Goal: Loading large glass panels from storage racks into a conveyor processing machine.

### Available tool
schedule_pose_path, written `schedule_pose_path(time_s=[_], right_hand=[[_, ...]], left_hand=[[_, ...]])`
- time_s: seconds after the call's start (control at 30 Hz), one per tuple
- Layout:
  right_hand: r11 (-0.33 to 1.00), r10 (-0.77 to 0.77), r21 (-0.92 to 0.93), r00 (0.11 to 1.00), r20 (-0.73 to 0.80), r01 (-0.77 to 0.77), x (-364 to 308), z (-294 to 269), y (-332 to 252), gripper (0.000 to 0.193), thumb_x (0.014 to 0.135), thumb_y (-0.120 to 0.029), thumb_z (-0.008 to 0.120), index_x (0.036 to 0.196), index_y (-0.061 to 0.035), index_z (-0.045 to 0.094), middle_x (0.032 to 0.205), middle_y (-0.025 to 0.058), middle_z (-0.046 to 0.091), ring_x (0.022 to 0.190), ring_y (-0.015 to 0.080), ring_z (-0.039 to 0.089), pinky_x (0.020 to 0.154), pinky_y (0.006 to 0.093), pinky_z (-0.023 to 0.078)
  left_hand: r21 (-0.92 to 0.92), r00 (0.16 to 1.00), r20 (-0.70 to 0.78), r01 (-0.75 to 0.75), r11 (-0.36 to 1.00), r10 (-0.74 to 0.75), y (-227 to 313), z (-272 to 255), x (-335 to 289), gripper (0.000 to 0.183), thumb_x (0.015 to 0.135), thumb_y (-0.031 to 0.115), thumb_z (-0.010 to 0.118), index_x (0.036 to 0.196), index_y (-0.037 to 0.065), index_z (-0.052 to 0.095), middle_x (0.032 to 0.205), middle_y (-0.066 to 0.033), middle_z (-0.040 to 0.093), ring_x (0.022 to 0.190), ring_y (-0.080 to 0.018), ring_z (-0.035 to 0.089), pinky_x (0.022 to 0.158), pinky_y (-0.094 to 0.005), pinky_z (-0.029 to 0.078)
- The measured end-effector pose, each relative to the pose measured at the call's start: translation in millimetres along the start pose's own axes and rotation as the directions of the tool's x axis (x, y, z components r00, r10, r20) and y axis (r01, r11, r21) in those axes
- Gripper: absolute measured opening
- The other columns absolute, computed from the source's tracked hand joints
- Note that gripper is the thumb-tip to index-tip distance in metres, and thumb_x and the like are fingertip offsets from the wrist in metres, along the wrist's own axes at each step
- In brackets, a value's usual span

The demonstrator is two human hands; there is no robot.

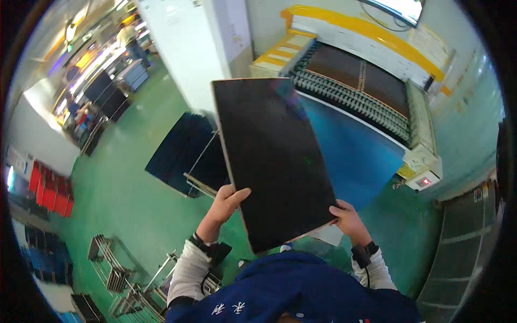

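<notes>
A large dark rectangular panel [274, 156] with thin copper-brown edges is held up in front of me, tilted a little. My left hand [225, 205] grips its left edge near the lower end, the thumb lying on the dark face. At the lower right corner my right hand [349, 219] pinches the panel, thumb on top and fingers beneath. Beyond it stands a roller conveyor machine [350, 97] with more dark panels [336, 67] lying on its rollers. A blue sheet-like surface [350, 156] extends from the machine toward me, partly hidden by the held panel.
Left of the panel stands a dark rack [186, 153] with a metal bar. A metal frame cart [121, 280] is at the lower left, red crates [51, 188] at the far left. A grey shelf-like unit [458, 242] lines the right. A white pillar [183, 48] rises behind; people work far off.
</notes>
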State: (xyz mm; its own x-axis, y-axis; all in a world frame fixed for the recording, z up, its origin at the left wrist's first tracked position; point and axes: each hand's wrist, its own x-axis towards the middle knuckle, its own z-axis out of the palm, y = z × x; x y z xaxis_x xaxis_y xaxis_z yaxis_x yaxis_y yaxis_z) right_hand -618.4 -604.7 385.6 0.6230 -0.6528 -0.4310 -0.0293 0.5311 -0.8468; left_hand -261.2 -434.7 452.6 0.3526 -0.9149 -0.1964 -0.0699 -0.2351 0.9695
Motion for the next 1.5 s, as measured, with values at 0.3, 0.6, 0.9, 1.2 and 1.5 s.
schedule_pose_path(time_s=[0.3, 0.6, 0.9, 1.2, 1.5], right_hand=[[0.900, -0.256, 0.263, 0.909, -0.330, 0.349, -46.8, -75.8, -7.5, 0.027, 0.092, -0.011, 0.059, 0.118, -0.0019, 0.058, 0.100, 0.0057, 0.066, 0.077, 0.0139, 0.063, 0.061, 0.0272, 0.051], [0.939, -0.168, 0.210, 0.895, -0.414, 0.273, -25.5, -73.3, -20.0, 0.022, 0.094, -0.010, 0.055, 0.113, -0.0008, 0.061, 0.100, 0.0063, 0.066, 0.075, 0.0168, 0.064, 0.060, 0.0308, 0.053], [0.937, -0.150, 0.240, 0.913, -0.378, 0.253, 14.1, -65.6, -30.6, 0.020, 0.092, -0.011, 0.056, 0.109, -0.0005, 0.062, 0.094, 0.0058, 0.066, 0.071, 0.0166, 0.063, 0.054, 0.0304, 0.052], [0.872, -0.204, 0.286, 0.826, -0.526, 0.397, 11.1, -115.1, -46.1, 0.013, 0.090, -0.009, 0.059, 0.100, -0.0021, 0.064, 0.089, 0.0040, 0.066, 0.070, 0.0167, 0.064, 0.057, 0.0297, 0.052], [0.797, -0.261, 0.310, 0.758, -0.597, 0.519, -22.1, -174.3, -46.2, 0.023, 0.091, -0.011, 0.058, 0.112, -0.0012, 0.060, 0.096, 0.0058, 0.066, 0.080, 0.0189, 0.066, 0.066, 0.0308, 0.053]], left_hand=[[-0.497, 0.948, 0.318, 0.186, 0.847, -0.021, 22.0, 129.3, 136.7, 0.023, 0.096, 0.022, 0.058, 0.103, 0.001, 0.061, 0.091, -0.0019, 0.065, 0.085, -0.0108, 0.063, 0.073, -0.0266, 0.051], [-0.451, 0.959, 0.281, 0.154, 0.879, -0.024, -37.2, 135.2, 127.6, 0.027, 0.096, 0.020, 0.054, 0.117, 0.003, 0.058, 0.109, -0.0080, 0.063, 0.100, -0.0188, 0.063, 0.082, -0.0308, 0.052], [-0.753, 0.956, 0.269, 0.285, 0.593, -0.119, -26.4, 127.9, 120.6, 0.034, 0.101, 0.024, 0.046, 0.124, 0.000, 0.054, 0.118, -0.0093, 0.063, 0.110, -0.0237, 0.060, 0.092, -0.0428, 0.050], [-0.825, 0.978, 0.167, 0.209, 0.524, -0.128, -22.1, 139.2, 147.9, 0.034, 0.100, 0.027, 0.048, 0.119, 0.002, 0.058, 0.113, -0.0123, 0.066, 0.101, -0.0250, 0.065, 0.089, -0.0394, 0.051], [-0.772, 0.984, 0.119, 0.176, 0.610, -0.133, -25.1, 116.9, 176.5, 0.030, 0.099, 0.028, 0.049, 0.115, 0.006, 0.061, 0.105, -0.0076, 0.069, 0.092, -0.0200, 0.067, 0.075, -0.0300, 0.054]])
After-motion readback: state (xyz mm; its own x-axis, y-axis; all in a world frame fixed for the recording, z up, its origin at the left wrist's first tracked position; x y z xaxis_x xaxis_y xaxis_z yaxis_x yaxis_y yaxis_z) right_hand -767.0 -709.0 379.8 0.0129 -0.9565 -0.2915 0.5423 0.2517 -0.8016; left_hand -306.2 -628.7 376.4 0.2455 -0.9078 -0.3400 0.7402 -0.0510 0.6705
